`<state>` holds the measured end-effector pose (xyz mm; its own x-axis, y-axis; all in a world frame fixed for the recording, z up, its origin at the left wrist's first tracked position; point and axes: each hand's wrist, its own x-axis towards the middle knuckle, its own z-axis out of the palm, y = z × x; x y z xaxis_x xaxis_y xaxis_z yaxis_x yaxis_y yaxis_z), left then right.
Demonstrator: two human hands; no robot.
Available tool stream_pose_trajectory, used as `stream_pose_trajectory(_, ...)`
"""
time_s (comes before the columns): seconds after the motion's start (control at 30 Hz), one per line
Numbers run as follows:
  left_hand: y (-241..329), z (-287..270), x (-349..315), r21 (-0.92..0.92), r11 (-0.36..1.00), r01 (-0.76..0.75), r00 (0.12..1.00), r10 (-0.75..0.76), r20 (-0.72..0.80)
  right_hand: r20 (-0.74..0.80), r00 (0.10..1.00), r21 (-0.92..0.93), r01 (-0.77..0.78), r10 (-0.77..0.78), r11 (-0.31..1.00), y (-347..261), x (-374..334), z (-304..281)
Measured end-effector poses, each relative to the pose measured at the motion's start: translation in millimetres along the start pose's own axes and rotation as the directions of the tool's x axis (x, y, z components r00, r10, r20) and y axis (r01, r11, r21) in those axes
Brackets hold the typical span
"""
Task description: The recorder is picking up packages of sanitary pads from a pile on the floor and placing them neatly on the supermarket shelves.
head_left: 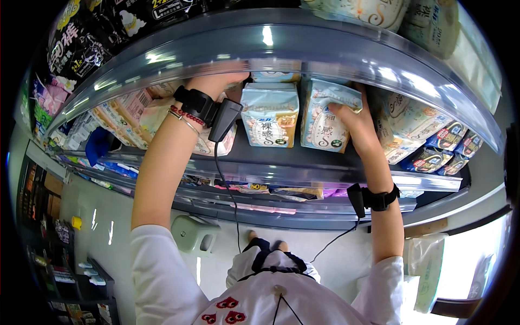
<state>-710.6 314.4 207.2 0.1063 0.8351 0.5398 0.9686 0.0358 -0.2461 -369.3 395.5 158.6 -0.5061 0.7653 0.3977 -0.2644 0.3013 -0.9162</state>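
Note:
My right hand (352,116) is closed on a light-blue soft pack of sanitary pads (325,122), thumb across its front and fingers along its right side, partly hidden. The pack tilts slightly on the shelf. To its left, a matching blue-and-beige pack (270,116) stands upright with a narrow gap between them. My left hand (225,78) reaches in under the upper shelf edge, close to that pack's upper left corner. The shelf lip covers most of its fingers, so whether it holds anything cannot be made out. Both wrists wear black straps with cabled devices.
The clear, curved upper shelf edge (265,46) crosses just above my hands. More packs (127,111) line the left side, and dark-blue packs (433,157) sit at the right. Lower shelves hold further goods. A pale green stool (192,235) stands on the floor below.

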Motion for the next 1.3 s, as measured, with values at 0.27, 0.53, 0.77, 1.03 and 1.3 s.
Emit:
stream_pose_trajectory(0.27,30.1,-32.9,1.2,-0.559,0.645,0.522,0.853,-0.399,0.336,0.048,0.998,0.025,-0.04,0.039,0.999,2.1,-18.0,2.6)
stream_pose_trajectory(0.53,159.2,-79.6,-93.2,-0.359,0.92,0.159,0.987,-0.158,0.034,0.112,0.988,0.007,-0.105,0.104,0.994,2.0,-41.1,-2.2)
stream_pose_trajectory(0.77,154.0,-42.9,-84.4,-0.509,0.85,0.133,0.983,-0.18,-0.044,0.015,1.0,0.069,-0.021,0.02,0.997,15.9,-26.8,24.2)
stream_pose_trajectory(1.03,123.6,-90.7,-75.2,-0.52,0.819,0.242,0.916,-0.37,-0.157,-0.02,1.0,-0.008,-0.001,0.001,1.0,27.3,-29.1,18.7)
stream_pose_trajectory(1.3,74.1,-55.9,-48.4,-0.121,0.989,0.09,0.996,-0.087,0.034,-0.021,1.0,-0.005,-0.009,0.009,1.0,19.3,-32.1,26.0)
